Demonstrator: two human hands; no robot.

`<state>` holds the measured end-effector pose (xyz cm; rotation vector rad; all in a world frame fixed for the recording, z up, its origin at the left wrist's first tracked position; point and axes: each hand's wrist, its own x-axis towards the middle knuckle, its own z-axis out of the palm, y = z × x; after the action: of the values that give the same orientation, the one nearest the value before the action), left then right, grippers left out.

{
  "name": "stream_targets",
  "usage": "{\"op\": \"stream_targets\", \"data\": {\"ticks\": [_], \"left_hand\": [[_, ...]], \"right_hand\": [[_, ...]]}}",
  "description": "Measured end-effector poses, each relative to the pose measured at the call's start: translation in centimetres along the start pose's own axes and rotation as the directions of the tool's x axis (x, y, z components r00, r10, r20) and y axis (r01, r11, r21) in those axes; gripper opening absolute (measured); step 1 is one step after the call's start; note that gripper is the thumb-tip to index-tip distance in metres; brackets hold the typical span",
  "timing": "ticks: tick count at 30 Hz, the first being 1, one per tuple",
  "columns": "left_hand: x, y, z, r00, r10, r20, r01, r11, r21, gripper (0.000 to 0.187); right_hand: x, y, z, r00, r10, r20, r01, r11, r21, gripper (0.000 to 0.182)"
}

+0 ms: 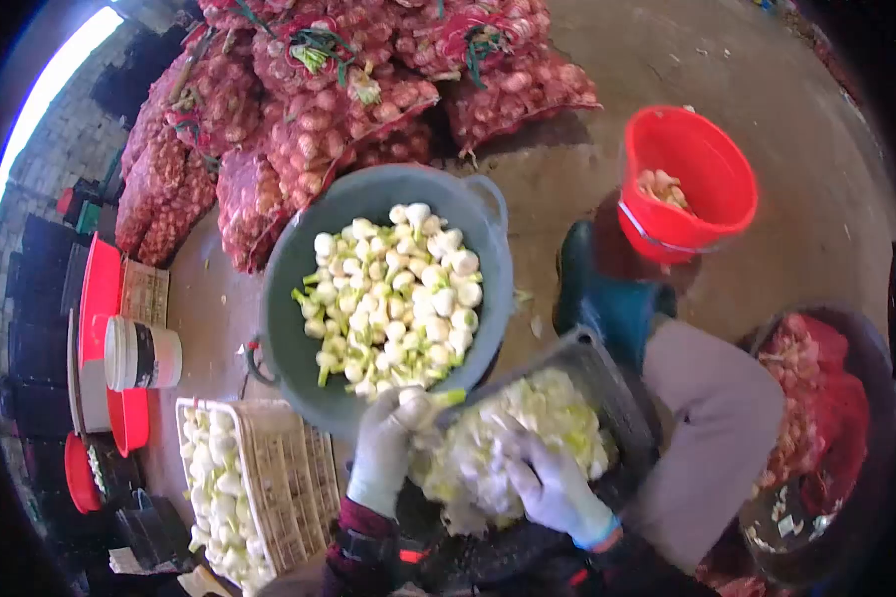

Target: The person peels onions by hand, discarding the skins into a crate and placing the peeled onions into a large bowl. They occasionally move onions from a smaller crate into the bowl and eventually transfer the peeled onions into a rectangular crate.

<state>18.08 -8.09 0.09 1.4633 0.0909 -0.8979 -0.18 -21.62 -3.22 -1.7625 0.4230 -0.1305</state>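
My left hand [381, 453], in a pale glove, is closed around a garlic bulb [416, 406] whose short green stem points right. It is just past the near rim of a grey-blue tub [287, 343] filled with peeled white garlic bulbs [398, 294]. My right hand [560, 490], gloved too, is over a black crate [622, 383] heaped with pale garlic skins [558, 418]. Its fingers are drawn together among the skins; what they hold, if anything, I cannot make out.
Red mesh sacks of garlic [319, 129] are stacked beyond the tub. A red bucket [707, 164] with a few bulbs stands beyond my boot [607, 298]. At left is a cream crate [294, 488] of white bulbs, and a dark basin [871, 438] holding a red net lies at right.
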Motion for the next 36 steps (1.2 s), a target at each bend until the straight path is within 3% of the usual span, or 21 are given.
{"op": "stream_targets", "data": {"ticks": [1, 3, 4, 6, 9, 13, 16, 18, 19, 21, 22, 23, 25, 27, 29, 30, 31, 33, 34, 35, 36], "left_hand": [[-1.5, -2.9, -0.9, 0.997, -0.042, 0.07, 0.05, 0.992, -0.117, 0.033], [-5.6, -4.6, 2.2, 0.992, -0.033, -0.119, 0.023, 0.996, -0.082, 0.031], [-6.9, -5.4, 2.2, 0.994, -0.075, -0.078, 0.062, 0.986, -0.155, 0.028], [-8.6, -6.8, 3.3, 0.99, -0.063, -0.123, 0.038, 0.979, -0.199, 0.022], [-9.7, -7.4, 4.1, 0.991, -0.072, -0.114, 0.042, 0.969, -0.243, 0.019], [-9.8, -8.4, 5.4, 0.948, -0.131, -0.291, 0.08, 0.98, -0.18, 0.021], [-10.6, -7.9, 5.7, 0.967, -0.008, -0.256, -0.009, 0.998, -0.063, 0.025], [-11.0, -7.3, 5.1, 0.975, -0.043, -0.216, 0.033, 0.998, -0.048, 0.026], [-11.4, -7.1, 4.9, 0.98, -0.077, -0.182, 0.072, 0.997, -0.034, 0.027], [-11.1, -8.2, 3.5, 0.986, -0.078, -0.145, 0.069, 0.995, -0.072, 0.028], [-11.2, -7.9, 4.1, 0.982, -0.089, -0.169, 0.073, 0.992, -0.102, 0.029], [-11.4, -7.8, 4.9, 0.973, -0.091, -0.212, 0.065, 0.99, -0.129, 0.031], [-10.6, -9.7, 3.5, 0.972, -0.096, -0.214, 0.097, 0.995, -0.006, 0.034], [-10.5, -9.9, 3.5, 0.977, 0.025, -0.21, -0.019, 0.999, 0.034, 0.039], [-10.5, -8.6, 3.6, 0.981, -0.15, -0.123, 0.128, 0.977, -0.172, 0.047], [-11.0, -7.4, 2.7, 0.994, -0.061, 0.089, 0.077, 0.98, -0.185, 0.052], [-11.1, -7.0, 2.4, 0.995, -0.053, 0.08, 0.068, 0.979, -0.192, 0.052], [-11.4, -7.1, 2.0, 0.987, 0.091, 0.135, -0.067, 0.982, -0.177, 0.052], [-11.1, -9.3, 1.8, 0.942, 0.336, -0.022, -0.323, 0.921, 0.219, 0.046], [-12.0, -9.3, 1.9, 0.89, 0.444, -0.106, -0.289, 0.728, 0.622, 0.042], [-12.4, -9.5, 2.6, 0.911, 0.363, -0.194, -0.228, 0.837, 0.497, 0.041]], "right_hand": [[-0.2, -1.4, -0.7, 0.995, -0.077, 0.071, 0.092, 0.967, -0.239, 0.041], [-1.0, -1.0, 0.0, 0.996, -0.061, 0.059, 0.067, 0.992, -0.109, 0.043], [-1.7, -0.9, 0.2, 0.996, -0.055, 0.066, 0.062, 0.992, -0.109, 0.043], [-2.9, -0.6, 0.6, 0.966, -0.116, 0.23, 0.196, 0.911, -0.362, 0.043], [-4.2, 1.1, 1.9, 0.968, -0.197, 0.155, 0.243, 0.888, -0.39, 0.044], [-5.1, 2.0, 2.4, 0.981, -0.177, 0.079, 0.194, 0.895, -0.402, 0.039], [-5.0, 2.9, 2.4, 0.986, -0.152, 0.065, 0.165, 0.926, -0.34, 0.036], [-3.9, 4.6, 3.2, 0.997, -0.018, 0.075, -0.007, 0.945, 0.328, 0.036], [-3.8, 3.3, 1.8, 0.997, -0.022, 0.074, -0.003, 0.944, 0.33, 0.036], [-3.7, -0.4, -2.3, 0.943, 0.163, 0.289, -0.182, 0.982, 0.042, 0.042], [-3.8, -0.5, -2.1, 0.974, 0.008, 0.226, 0.042, 0.975, -0.216, 0.036], [-3.9, 0.1, -1.2, 0.967, -0.065, 0.246, 0.124, 0.964, -0.233, 0.042], [-3.9, 1.7, 0.7, 0.968, -0.143, 0.207, 0.161, 0.984, -0.073, 0.037], [-3.8, 0.0, 0.3, 0.963, 0.123, 0.239, -0.141, 0.988, 0.059, 0.024], [-3.7, 1.3, 0.5, 0.972, 0.176, 0.158, -0.204, 0.963, 0.178, 0.023], [-3.6, 1.6, 0.3, 0.938, 0.274, 0.213, -0.339, 0.854, 0.394, 0.025], [-3.4, 1.7, 0.1, 0.888, 0.358, 0.288, -0.459, 0.679, 0.572, 0.027], [-3.4, 1.7, 0.4, 0.897, 0.337, 0.285, -0.44, 0.641, 0.629, 0.028], [-3.5, 2.6, 1.1, 0.927, 0.339, 0.163, -0.37, 0.744, 0.557, 0.028], [-3.1, 2.1, 1.5, 0.945, 0.324, 0.036, -0.302, 0.83, 0.468, 0.029], [-3.2, 1.1, 1.9, 0.973, 0.204, -0.109, -0.181, 0.965, 0.189, 0.028]]}}
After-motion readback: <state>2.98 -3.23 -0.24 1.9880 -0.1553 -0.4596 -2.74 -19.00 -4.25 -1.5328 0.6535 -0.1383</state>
